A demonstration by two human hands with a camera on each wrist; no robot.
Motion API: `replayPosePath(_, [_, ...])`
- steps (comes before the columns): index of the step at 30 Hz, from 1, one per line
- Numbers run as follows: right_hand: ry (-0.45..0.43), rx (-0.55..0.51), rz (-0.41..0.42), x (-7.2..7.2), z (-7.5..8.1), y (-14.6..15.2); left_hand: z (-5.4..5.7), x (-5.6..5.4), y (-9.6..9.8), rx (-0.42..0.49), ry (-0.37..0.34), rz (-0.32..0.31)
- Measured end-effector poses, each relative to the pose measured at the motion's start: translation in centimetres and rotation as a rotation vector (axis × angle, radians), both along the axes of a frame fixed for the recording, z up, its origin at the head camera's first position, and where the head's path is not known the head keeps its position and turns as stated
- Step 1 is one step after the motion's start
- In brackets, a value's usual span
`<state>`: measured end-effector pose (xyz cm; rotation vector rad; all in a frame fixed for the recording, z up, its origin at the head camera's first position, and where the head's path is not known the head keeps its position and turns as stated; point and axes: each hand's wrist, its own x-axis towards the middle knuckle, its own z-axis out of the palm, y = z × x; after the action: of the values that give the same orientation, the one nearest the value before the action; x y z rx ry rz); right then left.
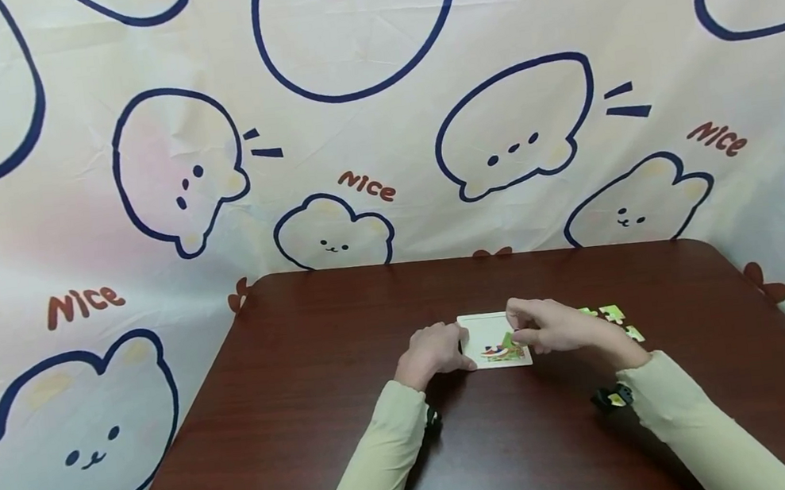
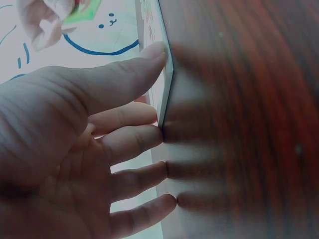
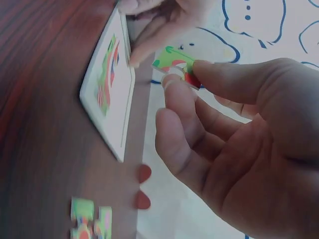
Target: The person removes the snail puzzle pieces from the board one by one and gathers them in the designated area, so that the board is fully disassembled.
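A white puzzle board (image 1: 476, 334) lies flat on the table, with a small colourful patch of picture along its near right part. My left hand (image 1: 436, 351) rests at the board's left side. Its thumb (image 2: 134, 79) touches the board's edge, and its fairly straight fingers reach down to the board and tabletop. Over the board's right side, my right hand (image 1: 553, 325) pinches a green, red and white puzzle piece (image 3: 172, 59) between thumb and fingers. In the right wrist view that piece is raised clear of the board.
Several loose green puzzle pieces (image 1: 612, 314) lie on the dark brown table (image 1: 324, 412) to the right of the board, partly behind my right forearm. A pale curtain (image 1: 352, 137) with cartoon outlines hangs behind the table.
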<state>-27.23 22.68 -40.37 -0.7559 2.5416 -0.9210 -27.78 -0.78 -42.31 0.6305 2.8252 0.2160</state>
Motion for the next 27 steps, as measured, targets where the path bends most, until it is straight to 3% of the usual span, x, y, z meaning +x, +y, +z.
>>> replayPosePath(12, [0.012,0.027,-0.047,1.4,0.7,4.1,0.1,0.2,-0.2,0.004,0.009,-0.010])
replayPosePath(27, [0.006,0.020,-0.049,2.5,-0.6,8.6,-0.2,-0.1,-0.1,0.005,0.010,-0.014])
